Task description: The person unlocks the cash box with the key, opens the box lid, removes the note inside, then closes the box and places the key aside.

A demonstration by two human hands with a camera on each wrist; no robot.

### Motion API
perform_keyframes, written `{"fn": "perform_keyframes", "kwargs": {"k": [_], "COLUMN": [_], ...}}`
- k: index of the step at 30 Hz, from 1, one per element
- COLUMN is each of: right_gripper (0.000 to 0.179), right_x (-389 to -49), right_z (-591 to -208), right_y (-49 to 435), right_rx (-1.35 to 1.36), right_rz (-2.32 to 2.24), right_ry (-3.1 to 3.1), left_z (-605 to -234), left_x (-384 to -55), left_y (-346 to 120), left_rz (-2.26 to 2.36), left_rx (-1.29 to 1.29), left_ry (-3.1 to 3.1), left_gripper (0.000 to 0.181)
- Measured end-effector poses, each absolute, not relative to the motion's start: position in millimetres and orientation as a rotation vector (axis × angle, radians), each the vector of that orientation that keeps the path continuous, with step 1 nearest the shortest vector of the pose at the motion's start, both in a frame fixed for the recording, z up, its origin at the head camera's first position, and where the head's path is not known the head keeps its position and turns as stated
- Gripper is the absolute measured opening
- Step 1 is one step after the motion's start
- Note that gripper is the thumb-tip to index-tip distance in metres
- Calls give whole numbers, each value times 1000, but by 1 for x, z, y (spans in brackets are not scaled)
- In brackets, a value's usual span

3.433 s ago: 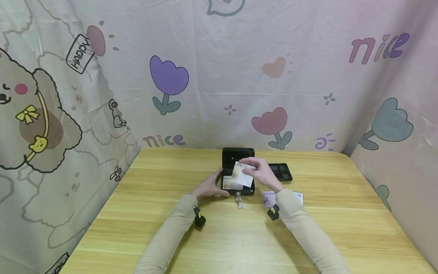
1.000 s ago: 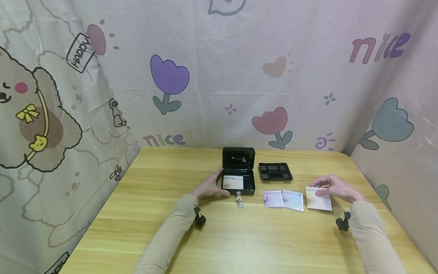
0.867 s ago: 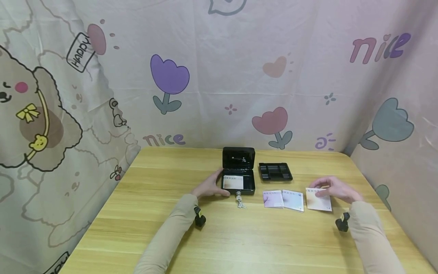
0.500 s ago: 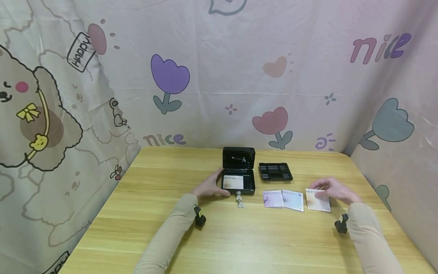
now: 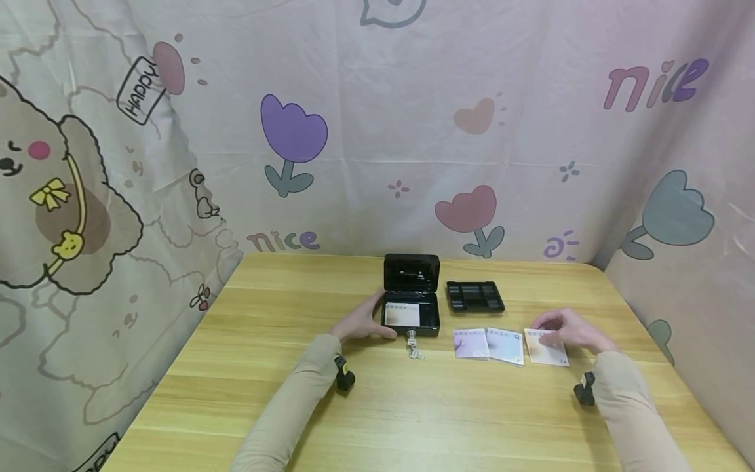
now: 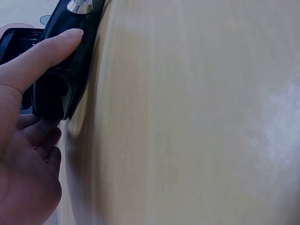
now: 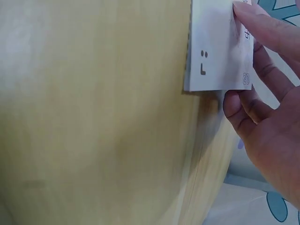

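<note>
In the head view, my left hand (image 5: 356, 322) holds the left side of a black cash box (image 5: 432, 318), whose lid stands raised. In the left wrist view the thumb (image 6: 61, 44) lies on the front by the lock, the other fingers round the side. A brownish stack of banknotes (image 5: 402, 316) lies inside the box. Farther right, my right hand (image 5: 575, 331) pinches a pale orange stack of banknotes (image 5: 547, 353) low over the table; the right wrist view shows "20" on this stack (image 7: 218, 51). Whether it touches the table I cannot tell.
Left of the right hand lie a purple stack of banknotes (image 5: 470, 345) and a blue stack (image 5: 505, 347), side by side. A black compartment tray (image 5: 475, 298) sits behind them. Keys (image 5: 415, 354) hang from the box's lock (image 5: 411, 335). A printed cloth (image 5: 377, 196) backs the table.
My right hand has carried the orange stack from over the box to the table's right side. Over the last second it has shifted slightly left and down. The left hand stays put.
</note>
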State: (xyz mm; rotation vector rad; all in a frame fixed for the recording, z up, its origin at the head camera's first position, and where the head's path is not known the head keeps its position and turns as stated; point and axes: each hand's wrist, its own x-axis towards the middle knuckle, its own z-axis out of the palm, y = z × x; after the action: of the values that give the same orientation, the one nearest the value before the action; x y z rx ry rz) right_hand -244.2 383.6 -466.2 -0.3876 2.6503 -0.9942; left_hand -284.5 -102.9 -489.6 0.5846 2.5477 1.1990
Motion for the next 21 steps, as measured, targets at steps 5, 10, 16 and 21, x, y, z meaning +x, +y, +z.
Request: {"fn": "perform_keyframes", "kwargs": {"k": [5, 10, 16, 21], "right_gripper": [24, 24, 28, 35], "right_x": [-245, -244, -244, -243], "right_z": [-469, -470, -470, -469], "right_y": [382, 381, 383, 384], "right_rx": [-387, -388, -388, -421], "right_rz": [-1017, -1032, -1041, -981], "right_ry": [2630, 2631, 2633, 2678], "left_z": [-490, -490, -491, -489], "left_x": [-284, -284, -283, -283], "left_y": [-102, -103, -103, -103], "left_rz": [1205, 1208, 1216, 1214], "left_rx": [572, 564, 561, 568], "left_ry": [2543, 2541, 2535, 2537], "left_gripper": [115, 115, 115, 116]}}
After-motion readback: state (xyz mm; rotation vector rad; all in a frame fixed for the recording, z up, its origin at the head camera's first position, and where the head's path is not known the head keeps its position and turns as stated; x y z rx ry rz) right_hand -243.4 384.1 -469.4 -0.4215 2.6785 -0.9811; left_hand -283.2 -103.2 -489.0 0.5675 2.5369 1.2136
